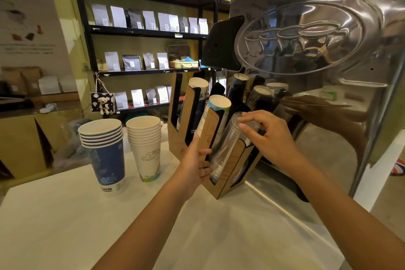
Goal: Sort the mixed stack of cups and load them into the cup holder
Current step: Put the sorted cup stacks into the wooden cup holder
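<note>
A brown wooden cup holder (177, 144) with slanted slots stands on the white counter, against a steel machine. A stack of clear plastic cups (225, 144) lies in its nearest slot. My right hand (269, 136) grips the top end of that clear stack. My left hand (195, 160) clasps the holder's front wall beside the slot. Two farther slots hold a white-and-blue paper cup stack (215, 107) and a blue paper cup stack (197, 92). On the counter to the left stand a stack of blue paper cups (105, 149) and a stack of white paper cups (145, 144), both upright.
A large shiny steel espresso machine (317, 50) fills the right side, close behind the holder. Black shelves (142, 33) with coffee bags line the back wall. The white counter (65, 226) spreads in front of me, its edge at the left.
</note>
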